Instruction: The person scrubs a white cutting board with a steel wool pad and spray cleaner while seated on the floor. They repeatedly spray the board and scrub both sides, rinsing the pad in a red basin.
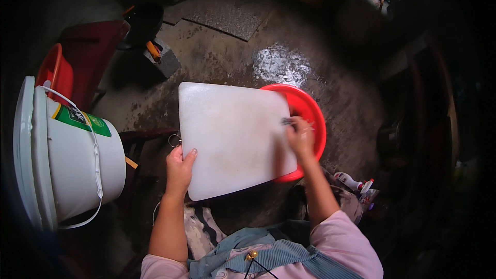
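A large white plastic cutting board (236, 139) is held tilted in front of me, its right side over a red plastic basin (319, 124). My left hand (181, 166) grips the board's lower left edge, thumb on top. Just above that hand a metal ring (174, 140) sticks out from the edge. My right hand (302, 137) is at the board's right edge, fingers closed around a small dark grey object (286, 121), too blurred to name. Faint brownish stains mark the board's face. Most of the basin's inside is hidden behind the board.
To the left stands a lidded white plastic bucket (85, 162) with a wire-like handle. Behind it are a red plastic vessel (62, 71) and a concrete block (168, 62). Wet concrete floor (228, 62) lies ahead. A spray bottle (350, 181) is at right; a gas cylinder (366, 6) stands farther off.
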Motion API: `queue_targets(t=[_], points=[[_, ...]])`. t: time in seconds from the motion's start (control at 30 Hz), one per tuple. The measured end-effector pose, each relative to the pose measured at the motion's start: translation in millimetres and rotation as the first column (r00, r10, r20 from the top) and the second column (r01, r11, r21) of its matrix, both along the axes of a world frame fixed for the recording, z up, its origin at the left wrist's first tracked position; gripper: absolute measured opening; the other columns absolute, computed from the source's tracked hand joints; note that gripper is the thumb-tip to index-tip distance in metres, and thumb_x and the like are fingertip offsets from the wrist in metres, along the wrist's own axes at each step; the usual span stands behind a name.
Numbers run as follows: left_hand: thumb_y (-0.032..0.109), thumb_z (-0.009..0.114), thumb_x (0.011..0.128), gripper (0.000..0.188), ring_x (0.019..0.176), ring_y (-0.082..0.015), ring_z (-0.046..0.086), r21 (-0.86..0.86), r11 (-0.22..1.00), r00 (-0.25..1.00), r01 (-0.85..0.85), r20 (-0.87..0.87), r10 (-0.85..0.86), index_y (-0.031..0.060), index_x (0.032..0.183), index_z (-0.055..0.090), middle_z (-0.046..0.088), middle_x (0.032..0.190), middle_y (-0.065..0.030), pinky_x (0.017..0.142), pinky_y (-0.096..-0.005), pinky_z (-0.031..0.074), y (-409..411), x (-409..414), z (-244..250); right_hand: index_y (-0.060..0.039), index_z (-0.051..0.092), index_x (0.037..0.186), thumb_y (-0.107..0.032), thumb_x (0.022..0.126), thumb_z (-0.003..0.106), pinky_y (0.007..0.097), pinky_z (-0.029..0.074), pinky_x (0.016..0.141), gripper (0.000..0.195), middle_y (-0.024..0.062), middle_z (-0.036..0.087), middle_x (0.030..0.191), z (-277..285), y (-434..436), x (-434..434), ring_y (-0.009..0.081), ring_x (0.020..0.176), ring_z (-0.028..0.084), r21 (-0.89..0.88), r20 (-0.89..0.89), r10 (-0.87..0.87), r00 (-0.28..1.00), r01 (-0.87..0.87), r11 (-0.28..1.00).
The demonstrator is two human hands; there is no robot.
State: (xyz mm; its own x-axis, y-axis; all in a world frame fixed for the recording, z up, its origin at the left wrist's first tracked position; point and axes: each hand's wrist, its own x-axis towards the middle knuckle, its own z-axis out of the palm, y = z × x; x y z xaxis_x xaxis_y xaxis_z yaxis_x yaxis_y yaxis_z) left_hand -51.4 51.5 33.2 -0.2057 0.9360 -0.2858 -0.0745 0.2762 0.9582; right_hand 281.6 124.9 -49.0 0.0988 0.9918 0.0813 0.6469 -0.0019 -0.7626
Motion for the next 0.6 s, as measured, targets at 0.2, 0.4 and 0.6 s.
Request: queue_targets(t=[0.2, 0.4, 0.6], points=[[0.003, 0.054, 0.087, 0.018, 0.077, -0.0086, 0.058, 0.026, 1.0, 1.0, 0.004, -0.018, -0.003, -0.0068, 0.1, 0.061, 0.065, 0.089, -0.0054, 0.07, -0.0221, 0.046, -2, -4, -8, -0.0071, 0.054, 0.088, -0.006, 0.075, 0.065, 0.0415, 0.047, 0.065, 0.018, 0.0141, 0.053, 0.085, 93, -66, -191, 0.0355, 0.079, 0.055, 0.11, -0.036, 0.421, 0.906, -0.415, 0.903], [0.003, 0.054, 0.087, 0.019, 0.078, -0.0096, 0.057, 0.034, 0.999, 0.996, -0.018, 0.083, 0.015, -0.0076, 0.101, 0.06, 0.064, 0.091, -0.0065, 0.072, -0.0242, 0.046, -11, 0, -15, -0.0044, 0.053, 0.083, -0.007, 0.081, 0.055, 0.0462, 0.044, 0.065, 0.004, 0.0173, 0.055, 0.08, -15, -16, -109, 0.0384, 0.075, 0.055, 0.183, 0.107, -0.161, 0.981, 0.139, 0.973], [0.004, 0.054, 0.088, 0.018, 0.079, -0.0097, 0.057, 0.03, 1.0, 0.998, 0.003, 0.064, -0.005, -0.0078, 0.1, 0.06, 0.065, 0.091, -0.0069, 0.073, -0.0245, 0.046, -6, -1, -16, -0.0013, 0.054, 0.083, -0.012, 0.084, 0.057, 0.0472, 0.044, 0.067, 0.012, 0.0199, 0.057, 0.082, 29, -33, -146, 0.04, 0.076, 0.055, 0.083, -0.008, -0.096, 0.995, 0.097, 0.992]])
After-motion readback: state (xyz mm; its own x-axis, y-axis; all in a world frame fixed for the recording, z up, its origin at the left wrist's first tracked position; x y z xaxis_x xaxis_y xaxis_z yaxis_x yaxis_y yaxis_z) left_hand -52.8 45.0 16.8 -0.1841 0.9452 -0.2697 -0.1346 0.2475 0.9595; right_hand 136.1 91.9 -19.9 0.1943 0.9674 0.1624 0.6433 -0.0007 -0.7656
